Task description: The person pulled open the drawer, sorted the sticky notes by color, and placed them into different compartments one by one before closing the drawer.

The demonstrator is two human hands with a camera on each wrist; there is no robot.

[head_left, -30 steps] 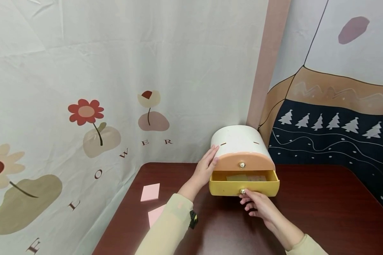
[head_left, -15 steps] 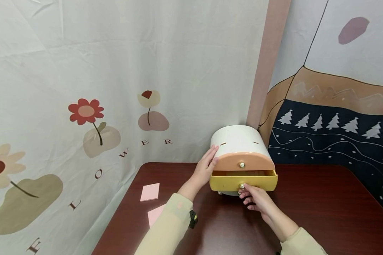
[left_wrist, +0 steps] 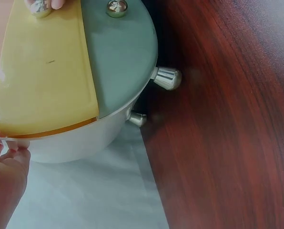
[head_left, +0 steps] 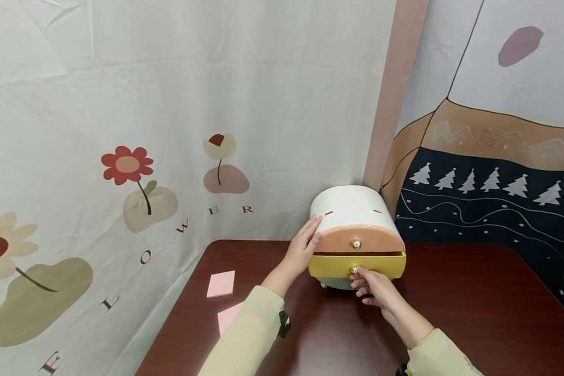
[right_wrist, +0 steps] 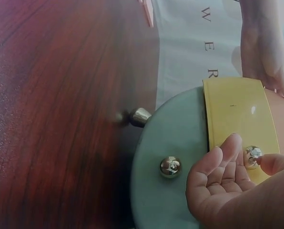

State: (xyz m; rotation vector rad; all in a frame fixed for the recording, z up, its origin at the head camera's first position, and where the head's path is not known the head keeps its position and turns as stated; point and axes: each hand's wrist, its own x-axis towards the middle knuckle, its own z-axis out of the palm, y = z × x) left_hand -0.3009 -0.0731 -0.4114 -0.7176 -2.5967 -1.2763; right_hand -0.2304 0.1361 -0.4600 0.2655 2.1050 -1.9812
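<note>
A small rounded drawer cabinet (head_left: 350, 201) with a white shell stands at the back of the table. Its yellow middle drawer (head_left: 331, 265) juts out slightly, leaving a narrow dark gap under the orange top drawer (head_left: 331, 240). My right hand (head_left: 380, 292) pinches the drawer's shiny round knob (right_wrist: 252, 156) between thumb and fingers. Against the cabinet's left side rests my left hand (head_left: 302, 249), fingers extended along the shell. Below the yellow drawer, the green bottom drawer (left_wrist: 125, 47) sits flush with its own knob (right_wrist: 170, 167). The yellow drawer's inside is hidden.
Two pink paper pads, an upper one (head_left: 221, 283) and a lower one (head_left: 227, 316) partly covered by my left sleeve (head_left: 249, 324), lie on the dark red table (head_left: 329, 334). Printed curtains (head_left: 263, 104) hang behind. Metal feet (left_wrist: 167, 78) hold the cabinet up.
The yellow drawer has slid back into the cabinet, from well out to nearly closed, with my right hand moving along at its knob. My left hand has stayed on the cabinet's side.
</note>
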